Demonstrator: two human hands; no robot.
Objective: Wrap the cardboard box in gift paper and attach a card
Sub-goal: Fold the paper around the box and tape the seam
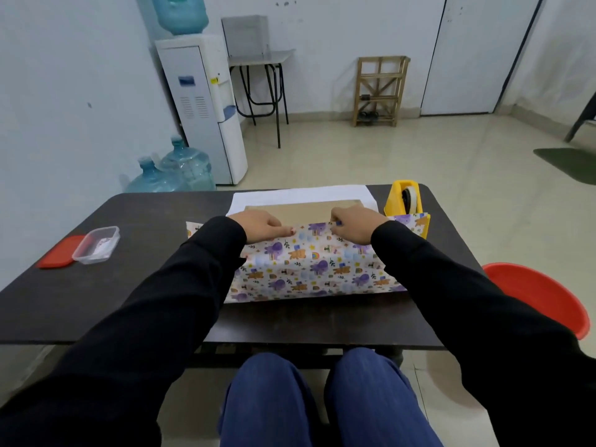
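Paper edge (312,226) in left grip (262,226), right grip (354,228)

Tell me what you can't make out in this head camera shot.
1. Cardboard box, head view: only a far strip of its top shows; gift paper, left hand and right hand cover the rest.
2. Left hand's grip, head view: the hand's back hides its fingertips, so pinch or press is unclear.
3. Clear container, head view: contents too small to identify.
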